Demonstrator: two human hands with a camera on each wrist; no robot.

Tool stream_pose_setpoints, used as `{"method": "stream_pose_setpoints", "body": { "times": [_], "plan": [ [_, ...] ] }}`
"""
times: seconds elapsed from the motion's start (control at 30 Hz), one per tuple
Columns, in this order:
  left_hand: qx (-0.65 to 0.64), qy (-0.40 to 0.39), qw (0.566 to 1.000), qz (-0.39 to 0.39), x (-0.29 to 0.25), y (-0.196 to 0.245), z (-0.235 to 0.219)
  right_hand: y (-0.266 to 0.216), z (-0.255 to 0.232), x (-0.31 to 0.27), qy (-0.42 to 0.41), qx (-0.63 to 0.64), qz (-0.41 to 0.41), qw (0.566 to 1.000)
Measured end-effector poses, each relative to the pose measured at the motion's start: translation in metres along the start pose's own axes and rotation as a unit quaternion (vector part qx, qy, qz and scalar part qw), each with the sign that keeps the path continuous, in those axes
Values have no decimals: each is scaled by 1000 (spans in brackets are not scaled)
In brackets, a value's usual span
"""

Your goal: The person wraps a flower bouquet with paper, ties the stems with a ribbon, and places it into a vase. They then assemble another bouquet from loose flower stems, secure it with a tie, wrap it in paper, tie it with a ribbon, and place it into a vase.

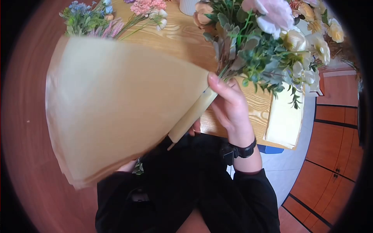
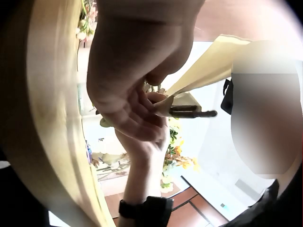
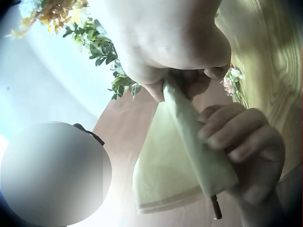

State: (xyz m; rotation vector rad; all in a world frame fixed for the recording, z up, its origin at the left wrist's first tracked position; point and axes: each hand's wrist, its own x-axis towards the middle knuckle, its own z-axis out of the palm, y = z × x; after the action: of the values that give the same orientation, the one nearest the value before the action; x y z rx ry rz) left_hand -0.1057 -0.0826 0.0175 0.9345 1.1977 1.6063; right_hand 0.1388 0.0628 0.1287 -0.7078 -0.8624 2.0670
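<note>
My right hand (image 1: 233, 103) grips a bouquet of artificial flowers (image 1: 268, 19) by its stems, its thumb pressing the corner of a large cream wrapping paper sheet (image 1: 128, 97) against them. Part of the paper forms a narrow tube below the thumb, and a brown stem end (image 1: 171, 146) pokes out of its bottom. The rest of the sheet fans out to the left. Mostly hidden behind it in the head view, my left hand (image 3: 253, 146) has its fingers loosely bent, fingertips at the tube's side in the right wrist view.
Loose blue and pink flower stems (image 1: 105, 23) lie at the far left of the wooden table (image 1: 167, 29). A white ribbed pot (image 1: 187, 7) stands at the back. More cream paper (image 1: 283, 120) lies at the table's right edge, near brown cabinets (image 1: 330, 155).
</note>
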Motion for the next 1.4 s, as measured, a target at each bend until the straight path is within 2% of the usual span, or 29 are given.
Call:
{"method": "stream_pose_setpoints", "body": {
  "times": [0.03, 0.07, 0.13, 0.17, 0.2, 0.27, 0.3, 0.4, 0.43, 0.5, 0.63, 0.7, 0.73, 0.8, 0.83, 0.9, 0.93, 1.0, 1.03, 1.07, 1.13, 1.2, 1.27, 1.3, 1.37, 1.4],
  "plan": [
    [-30, -22, 999, -20, 2, 7, -18, 3, -10, -1, -45, 19, 27, 998],
    [-60, -46, 996, -41, 4, 13, -37, 8, -20, 2, -46, 18, 20, 999],
    [-118, -94, 985, -88, -1, 28, -73, 15, -37, 7, -58, -56, -51, 995],
    [-146, -119, 976, -112, -6, 38, -88, 11, -41, 3, -122, 84, 28, 989],
    [-173, -144, 965, -135, -58, 54, -113, 10, -35, 2, -121, 84, 21, 989],
    [-227, -191, 937, -182, 66, -12, 165, 8, -18, 3, -47, -68, -79, 993],
    [-252, -212, 922, -205, 64, -11, 172, 8, -25, 3, -81, -45, -48, 995],
    [-324, -270, 864, -275, 59, 3, 157, 6, -36, 9, -128, -47, -19, 990],
    [-347, -289, 841, -300, 64, 4, 163, 5, -38, 8, -126, -46, -22, 991],
    [-389, -321, 791, -346, 63, 10, 164, 2, -39, 7, -137, -57, 32, 988],
    [-470, -372, 672, -435, 74, 20, 146, 11, -42, 8, -134, -48, -7, 990],
    [-504, -390, 606, -476, 74, 24, 150, 12, -43, 11, -161, -31, -18, 986],
    [-502, -391, 607, -477, 73, 24, 150, 14, -43, 13, -161, -29, -20, 986],
    [-466, -369, 659, -461, 70, 22, 151, 17, -43, 15, -194, 24, -12, 981],
    [-461, -370, 660, -464, 69, 11, 153, 17, -42, 15, -193, 27, -16, 981],
    [-604, -453, 526, -392, 71, -17, 160, 16, -41, 15, -182, 42, 6, 982],
    [-599, -455, 525, -398, 72, -17, 164, 15, -40, 15, -179, 46, 0, 983],
    [-659, -498, 462, -322, 73, -15, 167, 12, -36, 19, -223, 98, 43, 969],
    [-654, -502, 460, -330, 74, -15, 167, 13, -35, 20, -221, 101, 34, 969],
    [-645, -502, 468, -338, 80, -8, 149, 15, -34, 23, -234, 105, 37, 966],
    [-626, -500, 485, -350, 78, -11, 159, 20, -39, 28, -246, 110, 37, 962],
    [-612, -492, 508, -354, 74, -5, 140, 29, -47, 37, -309, 184, 57, 931],
    [-601, -480, 531, -357, 72, -17, 167, 26, -45, 38, -292, 178, 52, 938],
    [-597, -471, 542, -358, 47, 7, 93, 26, -43, 36, -274, 170, 48, 945],
    [-588, -456, 566, -356, 53, -24, 177, 23, -40, 31, -282, 171, 50, 943],
    [-584, -448, 577, -354, 48, -24, 173, 19, -37, 27, -289, 172, 48, 941]
  ]
}}
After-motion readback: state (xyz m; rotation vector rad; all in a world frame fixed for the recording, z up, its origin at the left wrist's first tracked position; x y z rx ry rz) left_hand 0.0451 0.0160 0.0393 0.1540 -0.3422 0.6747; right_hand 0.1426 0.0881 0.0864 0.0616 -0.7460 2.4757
